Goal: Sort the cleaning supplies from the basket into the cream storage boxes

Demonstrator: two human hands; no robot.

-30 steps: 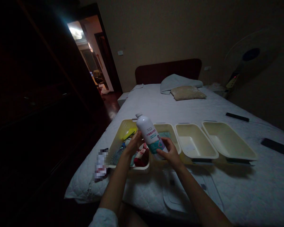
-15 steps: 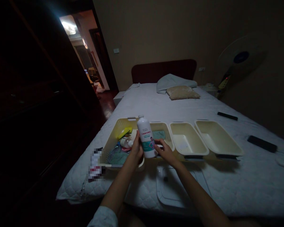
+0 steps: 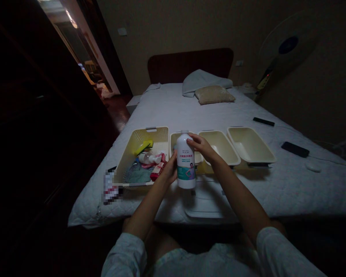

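Note:
I hold a white bottle [image 3: 186, 163] with a teal and red label upright in front of me, above the near edge of the bed. My left hand [image 3: 170, 170] wraps round its lower body from the left. My right hand [image 3: 200, 146] grips its shoulder just below the cap, fingers curled. Behind the bottle lies a yellow basket [image 3: 138, 138] filled with several small items, among them a red pack [image 3: 158, 171], a small bottle [image 3: 147, 157] and a blue-green cloth [image 3: 137, 175].
Three cream bins stand in a row right of the basket: one [image 3: 173, 140] behind the bottle, a middle one [image 3: 220, 146], a right one [image 3: 250, 144]. A flat white lid [image 3: 206, 200] lies on the bed [image 3: 291, 184]. Two dark remotes [image 3: 295, 149], pillows [image 3: 215, 94], a fan [image 3: 286, 44].
The bottle has come upright and nearer to me, out of the basket area. My right hand moved from its base up to its shoulder. The camera tilted down.

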